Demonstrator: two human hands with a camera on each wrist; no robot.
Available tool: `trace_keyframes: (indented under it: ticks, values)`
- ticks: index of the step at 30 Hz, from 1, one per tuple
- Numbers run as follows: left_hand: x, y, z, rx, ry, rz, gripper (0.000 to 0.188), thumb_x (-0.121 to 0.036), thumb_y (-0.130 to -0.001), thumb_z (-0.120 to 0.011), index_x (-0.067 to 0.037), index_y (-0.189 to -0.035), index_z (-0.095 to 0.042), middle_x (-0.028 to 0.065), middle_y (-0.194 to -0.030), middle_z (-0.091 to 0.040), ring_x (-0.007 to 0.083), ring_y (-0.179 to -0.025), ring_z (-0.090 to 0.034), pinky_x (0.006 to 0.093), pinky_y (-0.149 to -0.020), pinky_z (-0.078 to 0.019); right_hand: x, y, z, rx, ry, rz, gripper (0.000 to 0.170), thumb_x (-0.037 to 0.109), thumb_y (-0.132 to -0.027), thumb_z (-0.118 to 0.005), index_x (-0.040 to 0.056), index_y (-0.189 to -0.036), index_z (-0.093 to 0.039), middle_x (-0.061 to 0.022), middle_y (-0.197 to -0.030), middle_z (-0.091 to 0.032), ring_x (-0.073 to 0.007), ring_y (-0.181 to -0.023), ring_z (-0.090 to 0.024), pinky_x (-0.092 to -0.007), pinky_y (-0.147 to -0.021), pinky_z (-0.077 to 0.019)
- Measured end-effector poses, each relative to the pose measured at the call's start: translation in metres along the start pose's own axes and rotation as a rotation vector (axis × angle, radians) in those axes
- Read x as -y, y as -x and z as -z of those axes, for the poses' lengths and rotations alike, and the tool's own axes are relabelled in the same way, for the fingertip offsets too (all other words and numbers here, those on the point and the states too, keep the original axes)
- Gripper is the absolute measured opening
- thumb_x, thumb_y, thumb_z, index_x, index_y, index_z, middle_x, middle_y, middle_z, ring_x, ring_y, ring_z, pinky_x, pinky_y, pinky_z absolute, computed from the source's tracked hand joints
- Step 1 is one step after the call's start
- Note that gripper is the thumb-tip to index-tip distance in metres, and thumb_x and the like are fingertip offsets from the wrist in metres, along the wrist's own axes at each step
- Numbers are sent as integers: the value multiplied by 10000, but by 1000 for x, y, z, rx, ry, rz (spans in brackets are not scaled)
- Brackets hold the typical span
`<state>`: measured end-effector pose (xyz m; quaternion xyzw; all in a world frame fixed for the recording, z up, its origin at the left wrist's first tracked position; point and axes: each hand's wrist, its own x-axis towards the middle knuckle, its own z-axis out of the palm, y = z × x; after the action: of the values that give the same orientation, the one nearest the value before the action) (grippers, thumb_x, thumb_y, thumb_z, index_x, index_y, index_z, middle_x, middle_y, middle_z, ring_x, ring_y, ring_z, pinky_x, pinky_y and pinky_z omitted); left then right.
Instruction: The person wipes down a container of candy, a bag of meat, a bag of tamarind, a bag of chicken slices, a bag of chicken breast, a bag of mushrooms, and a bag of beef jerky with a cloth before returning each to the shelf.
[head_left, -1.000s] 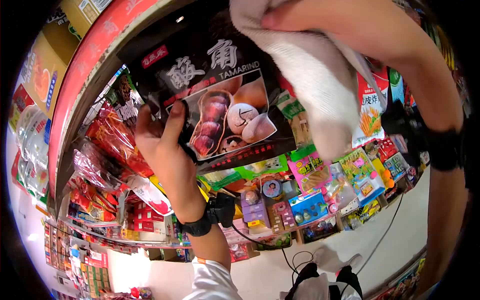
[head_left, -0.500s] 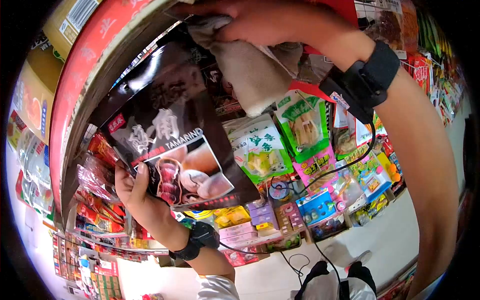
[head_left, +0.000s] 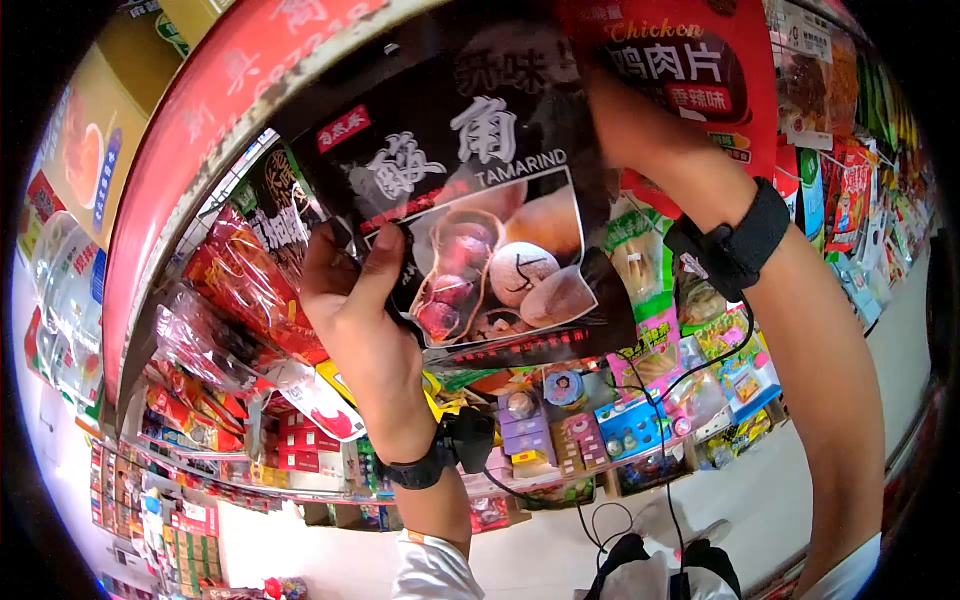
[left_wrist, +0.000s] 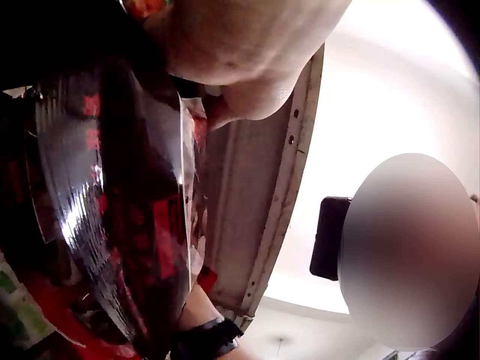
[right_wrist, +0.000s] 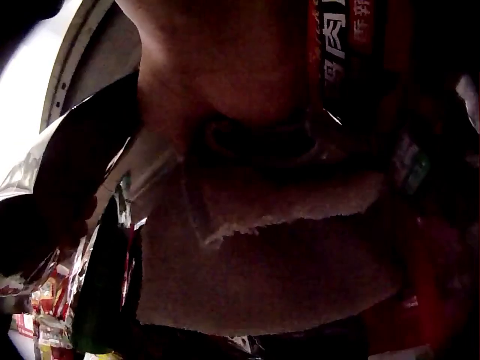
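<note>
In the head view, my left hand [head_left: 370,330] grips the lower left edge of a black tamarind bag [head_left: 480,215], thumb on the printed front and fingers behind. The bag tilts, its front facing me. Behind its right edge passes my right forearm, so that hand is hidden in the head view. The dark right wrist view shows my right hand [right_wrist: 225,82] gripping a folded, frayed-edged cloth [right_wrist: 262,277] that hangs below it. From the left wrist, the bag's glossy side [left_wrist: 112,195] appears very near.
A red chicken snack bag [head_left: 740,60] hangs behind my right wrist. Left of the tamarind bag curves a red shelf edge [head_left: 165,180]. Purple boxes [head_left: 522,435] and other packets fill the shelf below. Black cables [head_left: 655,400] trail from both wrist cameras.
The tamarind bag shifted left and down, then came back up and right in my left hand. My right hand with the cloth has moved behind the bag, out of the head view.
</note>
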<state>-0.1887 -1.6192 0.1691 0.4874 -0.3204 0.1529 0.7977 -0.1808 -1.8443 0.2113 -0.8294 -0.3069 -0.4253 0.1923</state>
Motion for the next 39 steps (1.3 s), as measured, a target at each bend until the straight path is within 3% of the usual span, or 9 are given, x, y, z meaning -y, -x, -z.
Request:
trace_keyframes:
  ticks: [9,15,24,27,32,35,37,38,39]
  values:
    - [7,-3,0,77,-32,42,267,9,-765,-617,43,-1020,-544,101,-888,-621,152,-727,-596,250,-662,-477,6,11,8,-3,-4,-103,285,94,-763,-551,44,-1042,-585,-207,-1007,-612,-308,-929,-588,-383,-845,-450]
    - [2,-5,-7,101,28,107,226,44,-777,-605,41,-995,-543,83,-903,-624,107,-765,-579,218,-683,-459,8,19,9,-2,-2,-164,284,86,-758,-551,38,-1036,-582,-214,-1008,-607,-317,-935,-584,-389,-844,-448]
    - [4,-3,-8,114,-52,108,326,-31,-773,-636,45,-1073,-534,91,-928,-624,143,-782,-598,241,-704,-461,12,30,10,-11,-14,-248,282,73,-750,-550,27,-1028,-578,-225,-1010,-600,-330,-944,-577,-399,-842,-447]
    - [6,-5,-9,135,-14,116,195,-8,-806,-607,25,-988,-544,58,-873,-612,87,-738,-562,212,-666,-452,13,31,12,-18,-15,-276,282,69,-748,-550,24,-1025,-577,-228,-1011,-598,-335,-947,-575,-402,-842,-446]
    - [13,-14,-6,114,-10,107,184,-9,-809,-600,15,-982,-543,50,-861,-608,82,-716,-564,200,-640,-451,15,31,12,-39,1,-341,281,62,-744,-550,18,-1020,-575,-234,-1012,-594,-342,-951,-571,-407,-841,-445]
    - [13,-20,-4,87,-19,91,204,-20,-812,-599,14,-1006,-546,47,-864,-608,98,-699,-577,214,-622,-460,21,33,8,-57,59,-451,280,58,-741,-550,14,-1017,-573,-238,-1012,-592,-346,-954,-569,-410,-841,-444]
    - [21,-26,5,114,-70,66,264,-43,-811,-606,17,-1063,-553,56,-894,-618,124,-706,-602,240,-614,-478,50,38,10,-8,270,-678,277,52,-737,-540,6,-1008,-569,-246,-992,-593,-365,-939,-571,-423,-834,-446]
    - [24,-27,5,118,-93,10,253,-43,-813,-601,15,-1055,-552,61,-912,-610,127,-736,-597,239,-642,-478,56,45,7,-107,93,-607,291,54,-726,-520,-13,-1008,-553,-268,-950,-580,-410,-906,-556,-447,-817,-446]
    - [24,-27,4,106,-124,-7,251,-42,-812,-601,14,-1052,-552,60,-916,-608,126,-748,-594,239,-656,-475,59,64,-1,-293,134,-523,334,70,-707,-533,-22,-1028,-541,-262,-954,-576,-422,-883,-553,-453,-803,-451]
